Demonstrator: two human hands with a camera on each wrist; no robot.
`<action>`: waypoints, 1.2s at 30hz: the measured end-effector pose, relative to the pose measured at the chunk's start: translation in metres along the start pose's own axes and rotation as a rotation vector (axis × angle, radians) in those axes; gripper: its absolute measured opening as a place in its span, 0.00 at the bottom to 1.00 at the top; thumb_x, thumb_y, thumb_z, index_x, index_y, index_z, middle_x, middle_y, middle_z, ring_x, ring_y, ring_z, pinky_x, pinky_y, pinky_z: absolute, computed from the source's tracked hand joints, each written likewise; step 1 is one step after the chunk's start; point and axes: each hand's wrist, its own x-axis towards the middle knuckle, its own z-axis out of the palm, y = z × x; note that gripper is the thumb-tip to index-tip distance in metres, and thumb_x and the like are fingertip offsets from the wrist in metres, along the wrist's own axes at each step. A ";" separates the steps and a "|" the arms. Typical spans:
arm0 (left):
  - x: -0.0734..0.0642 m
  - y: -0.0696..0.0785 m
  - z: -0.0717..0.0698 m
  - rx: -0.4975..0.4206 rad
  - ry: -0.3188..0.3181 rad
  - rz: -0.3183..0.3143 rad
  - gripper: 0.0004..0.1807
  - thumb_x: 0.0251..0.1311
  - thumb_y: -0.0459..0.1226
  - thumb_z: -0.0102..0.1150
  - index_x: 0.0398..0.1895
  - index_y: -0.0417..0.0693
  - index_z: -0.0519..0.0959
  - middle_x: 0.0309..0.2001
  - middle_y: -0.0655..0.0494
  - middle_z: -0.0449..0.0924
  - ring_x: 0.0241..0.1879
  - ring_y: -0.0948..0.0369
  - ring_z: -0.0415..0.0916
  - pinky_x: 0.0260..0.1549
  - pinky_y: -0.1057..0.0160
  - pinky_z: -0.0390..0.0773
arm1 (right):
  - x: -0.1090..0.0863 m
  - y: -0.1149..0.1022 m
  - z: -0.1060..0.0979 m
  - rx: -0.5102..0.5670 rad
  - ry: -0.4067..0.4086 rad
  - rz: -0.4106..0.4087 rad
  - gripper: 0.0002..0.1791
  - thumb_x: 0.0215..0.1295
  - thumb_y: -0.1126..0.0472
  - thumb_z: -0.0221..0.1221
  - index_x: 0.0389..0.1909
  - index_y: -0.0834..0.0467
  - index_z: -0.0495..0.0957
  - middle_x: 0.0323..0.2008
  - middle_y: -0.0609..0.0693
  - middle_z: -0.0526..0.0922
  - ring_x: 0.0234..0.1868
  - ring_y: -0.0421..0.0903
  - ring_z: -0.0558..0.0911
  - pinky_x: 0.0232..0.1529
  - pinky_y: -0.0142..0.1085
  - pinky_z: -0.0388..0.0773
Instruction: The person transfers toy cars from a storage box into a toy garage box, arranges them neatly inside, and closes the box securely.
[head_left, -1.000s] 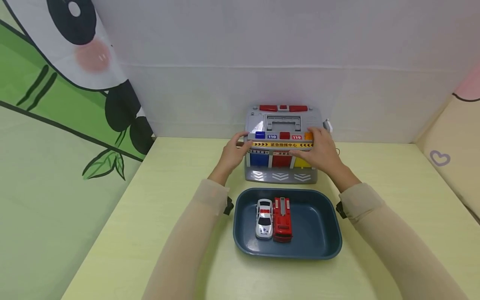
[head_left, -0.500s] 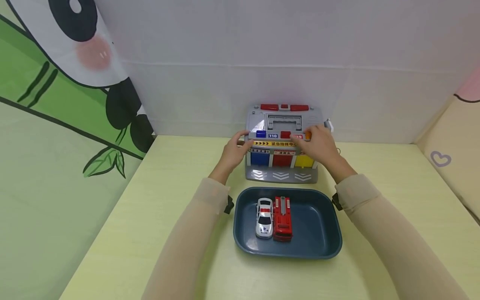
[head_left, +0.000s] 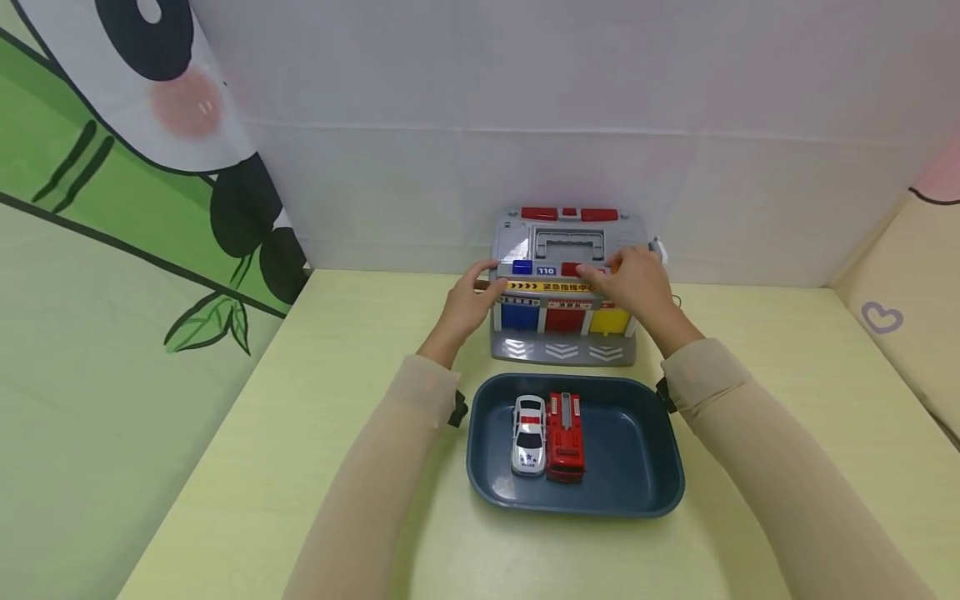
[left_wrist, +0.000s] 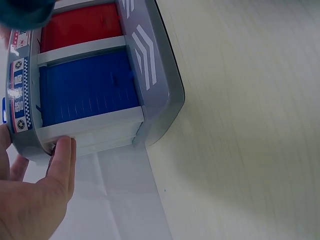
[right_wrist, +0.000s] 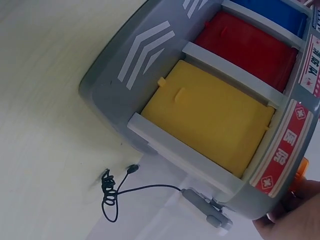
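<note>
A grey toy garage (head_left: pixel 517 242) stands against the back wall, with blue, red and yellow doors (head_left: pixel 609 322) below its roof panel. My left hand (head_left: pixel 463 312) grips its left edge, thumb at the front; in the left wrist view the fingers (left_wrist: pixel 63 157) lie on the side wall. At the right end of the roof, my right hand (head_left: pixel 641 287) holds the corner while its thumb reaches across to the red button (head_left: pixel 570 268). Whether the thumb presses the button cannot be told. Beside that hand an orange button (right_wrist: pixel 301 169) shows in the right wrist view.
In front of the garage a dark blue tray (head_left: pixel 633 504) holds a white toy police car (head_left: pixel 529 437) and a red toy fire truck (head_left: pixel 565 442). A small grey handset (right_wrist: pixel 205 207) with a coiled black cord hangs at the garage's right side. Behind is a white wall (head_left: pixel 412 183).
My right thumb has moved up and left from the roof's front edge to the red button, covering the label at its right. My left hand stays where it was.
</note>
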 end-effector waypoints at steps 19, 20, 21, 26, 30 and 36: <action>-0.001 -0.001 0.002 0.003 0.002 0.004 0.26 0.70 0.48 0.54 0.69 0.56 0.67 0.54 0.45 0.74 0.49 0.53 0.75 0.49 0.53 0.75 | -0.007 0.000 0.000 0.010 0.005 -0.010 0.35 0.62 0.39 0.61 0.49 0.68 0.73 0.46 0.63 0.68 0.50 0.59 0.66 0.43 0.49 0.75; -0.001 -0.001 0.002 0.001 0.003 0.005 0.26 0.70 0.48 0.54 0.69 0.56 0.67 0.54 0.45 0.74 0.49 0.53 0.75 0.49 0.53 0.75 | -0.008 0.001 0.000 0.010 0.006 -0.021 0.35 0.62 0.40 0.62 0.51 0.68 0.72 0.48 0.63 0.67 0.51 0.59 0.65 0.45 0.50 0.74; -0.001 -0.001 0.002 0.001 0.004 0.007 0.26 0.70 0.48 0.54 0.69 0.56 0.67 0.53 0.45 0.74 0.48 0.53 0.76 0.48 0.53 0.76 | -0.009 0.002 0.000 0.013 0.008 -0.032 0.34 0.62 0.41 0.62 0.52 0.68 0.71 0.50 0.64 0.66 0.53 0.60 0.64 0.46 0.51 0.74; -0.001 -0.003 0.002 0.002 0.006 0.008 0.26 0.70 0.48 0.55 0.69 0.57 0.67 0.53 0.45 0.74 0.48 0.53 0.76 0.48 0.53 0.76 | -0.017 0.007 0.000 0.061 0.013 -0.036 0.41 0.62 0.44 0.64 0.65 0.67 0.63 0.60 0.66 0.60 0.59 0.61 0.62 0.53 0.53 0.73; -0.001 -0.002 0.001 0.002 0.006 0.011 0.26 0.70 0.48 0.54 0.69 0.56 0.67 0.53 0.45 0.74 0.48 0.52 0.76 0.48 0.53 0.76 | -0.024 0.007 -0.002 0.073 0.031 -0.042 0.44 0.61 0.44 0.65 0.69 0.65 0.59 0.64 0.66 0.57 0.62 0.63 0.58 0.55 0.56 0.71; -0.001 -0.001 -0.001 -0.002 0.005 0.018 0.26 0.70 0.47 0.54 0.69 0.56 0.67 0.53 0.44 0.74 0.48 0.52 0.76 0.48 0.53 0.76 | -0.033 0.004 -0.007 0.077 0.033 -0.079 0.43 0.61 0.49 0.67 0.69 0.65 0.59 0.65 0.66 0.57 0.63 0.63 0.56 0.56 0.55 0.70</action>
